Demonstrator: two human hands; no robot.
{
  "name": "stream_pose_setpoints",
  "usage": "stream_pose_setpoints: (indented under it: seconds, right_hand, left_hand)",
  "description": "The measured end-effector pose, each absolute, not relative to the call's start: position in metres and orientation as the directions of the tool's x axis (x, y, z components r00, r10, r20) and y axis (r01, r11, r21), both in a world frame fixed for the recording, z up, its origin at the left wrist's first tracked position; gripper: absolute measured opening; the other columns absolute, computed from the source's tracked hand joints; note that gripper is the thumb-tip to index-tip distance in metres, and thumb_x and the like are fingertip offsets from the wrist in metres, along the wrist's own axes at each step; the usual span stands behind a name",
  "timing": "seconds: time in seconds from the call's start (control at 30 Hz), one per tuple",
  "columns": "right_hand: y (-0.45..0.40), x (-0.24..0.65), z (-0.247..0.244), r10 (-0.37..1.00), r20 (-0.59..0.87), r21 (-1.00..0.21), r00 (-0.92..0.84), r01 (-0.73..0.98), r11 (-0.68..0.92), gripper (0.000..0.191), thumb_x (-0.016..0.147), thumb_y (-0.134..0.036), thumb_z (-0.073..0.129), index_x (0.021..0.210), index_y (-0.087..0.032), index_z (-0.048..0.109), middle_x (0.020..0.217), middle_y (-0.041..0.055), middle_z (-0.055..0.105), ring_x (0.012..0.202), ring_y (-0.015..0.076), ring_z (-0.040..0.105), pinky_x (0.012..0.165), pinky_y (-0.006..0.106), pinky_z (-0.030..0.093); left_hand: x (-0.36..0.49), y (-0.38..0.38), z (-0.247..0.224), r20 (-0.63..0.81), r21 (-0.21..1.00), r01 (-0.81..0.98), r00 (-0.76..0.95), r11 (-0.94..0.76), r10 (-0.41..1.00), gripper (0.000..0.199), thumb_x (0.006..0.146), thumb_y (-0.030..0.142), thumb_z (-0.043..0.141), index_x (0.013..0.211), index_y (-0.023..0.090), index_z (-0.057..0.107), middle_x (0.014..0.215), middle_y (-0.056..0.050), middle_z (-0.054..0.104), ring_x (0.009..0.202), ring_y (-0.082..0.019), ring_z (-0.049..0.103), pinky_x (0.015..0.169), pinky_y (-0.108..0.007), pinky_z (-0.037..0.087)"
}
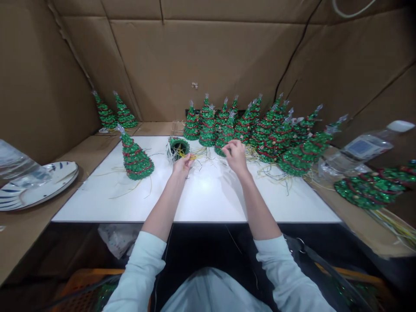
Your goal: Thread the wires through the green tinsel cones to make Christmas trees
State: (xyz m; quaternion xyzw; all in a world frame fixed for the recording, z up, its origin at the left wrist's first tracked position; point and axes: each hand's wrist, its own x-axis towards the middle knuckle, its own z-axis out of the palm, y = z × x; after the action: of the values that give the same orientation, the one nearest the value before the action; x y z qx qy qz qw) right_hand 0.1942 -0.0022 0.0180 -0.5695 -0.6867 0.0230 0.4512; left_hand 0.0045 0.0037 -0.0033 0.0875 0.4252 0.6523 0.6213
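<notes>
A small green Christmas tree (178, 146) lies on its side, its hollow base facing me. Thin yellow and white wires (195, 156) spill out of that opening. My left hand (183, 163) is closed on the yellow wires just in front of the base. To the right, my right hand (236, 154) is raised with thumb and fingers pinched together; whatever is between them is too small to make out. Behind its fingers stands another tree (225, 138), partly covered. An upright tree (136, 158) with a red garland and a clear star stands left of my left hand.
Several more trees (273, 134) crowd the back right of the white board (208, 203), loose wires around their bases. A tree (373, 188) and a plastic bottle (360, 147) lie at the right. Plates (69, 173) sit at the left. Cardboard walls (208, 56) surround the workplace.
</notes>
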Motion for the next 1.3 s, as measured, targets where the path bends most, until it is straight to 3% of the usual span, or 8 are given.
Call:
stream_pose_setpoints:
  seconds: [0.13, 0.3, 0.47, 0.67, 1.0, 1.3]
  right_hand:
    - [-0.006, 0.191, 0.021, 0.796, 0.603, -0.586, 0.064, 0.712, 0.387, 0.011, 0.075, -0.028, 0.059, 0.071, -0.019, 0.063, 0.104, 0.0095, 0.052, 0.101, 0.0255, 0.044, 0.093, 0.045, 0.035]
    - [-0.016, 0.161, 0.021, 0.727, 0.666, -0.464, -0.167, 0.670, 0.579, 0.008, 0.072, -0.022, 0.060, 0.072, -0.022, 0.068, 0.115, 0.0053, 0.052, 0.110, 0.0247, 0.039, 0.098, 0.045, 0.032]
    - [-0.016, 0.143, 0.012, 0.756, 0.604, -0.392, -0.252, 0.732, 0.558, 0.014, 0.073, -0.021, 0.058, 0.074, -0.022, 0.072, 0.130, 0.0048, 0.044, 0.117, 0.0289, 0.029, 0.097, 0.050, 0.033]
    - [-0.013, 0.134, 0.005, 0.765, 0.596, -0.386, -0.245, 0.748, 0.540, 0.015, 0.075, -0.020, 0.056, 0.077, -0.022, 0.071, 0.129, 0.0055, 0.044, 0.117, 0.0284, 0.029, 0.096, 0.049, 0.033]
    - [-0.007, 0.125, 0.001, 0.888, 0.460, -0.660, 0.000, 0.669, 0.342, 0.006, 0.066, -0.021, 0.063, 0.068, -0.018, 0.069, 0.117, 0.0090, 0.050, 0.110, 0.0256, 0.037, 0.098, 0.041, 0.030]
    - [-0.007, 0.136, 0.006, 0.879, 0.477, -0.656, 0.020, 0.673, 0.341, 0.003, 0.062, -0.021, 0.065, 0.063, -0.019, 0.066, 0.119, 0.0088, 0.047, 0.114, 0.0283, 0.033, 0.099, 0.045, 0.028]
  left_hand:
    - [0.005, 0.003, -0.003, -0.405, 0.665, -0.736, -0.208, 0.131, 0.890, 0.014, 0.074, -0.002, 0.054, 0.068, 0.009, 0.060, 0.062, -0.004, 0.063, 0.060, -0.009, 0.062, 0.061, -0.016, 0.051]
    - [0.006, 0.003, -0.003, -0.398, 0.674, -0.728, -0.211, 0.129, 0.893, 0.015, 0.074, -0.002, 0.054, 0.064, 0.008, 0.058, 0.061, -0.005, 0.063, 0.058, -0.009, 0.062, 0.058, -0.016, 0.050]
    - [0.005, 0.003, -0.005, -0.388, 0.670, -0.731, -0.201, 0.126, 0.899, 0.013, 0.073, -0.002, 0.055, 0.066, 0.007, 0.060, 0.062, -0.006, 0.064, 0.059, -0.010, 0.062, 0.060, -0.017, 0.050]
    - [0.004, 0.005, -0.008, -0.387, 0.672, -0.727, -0.185, 0.139, 0.904, 0.011, 0.074, -0.001, 0.055, 0.069, 0.007, 0.061, 0.064, -0.006, 0.064, 0.062, -0.010, 0.062, 0.062, -0.016, 0.050]
    - [0.004, 0.005, -0.012, -0.358, 0.680, -0.724, -0.187, 0.118, 0.915, 0.010, 0.072, -0.001, 0.057, 0.067, 0.007, 0.060, 0.063, -0.006, 0.064, 0.060, -0.010, 0.063, 0.063, -0.018, 0.052]
    - [0.007, 0.003, -0.008, -0.395, 0.680, -0.718, -0.190, 0.147, 0.899, 0.013, 0.071, -0.003, 0.057, 0.064, 0.007, 0.060, 0.061, -0.006, 0.063, 0.060, -0.010, 0.062, 0.061, -0.018, 0.051]
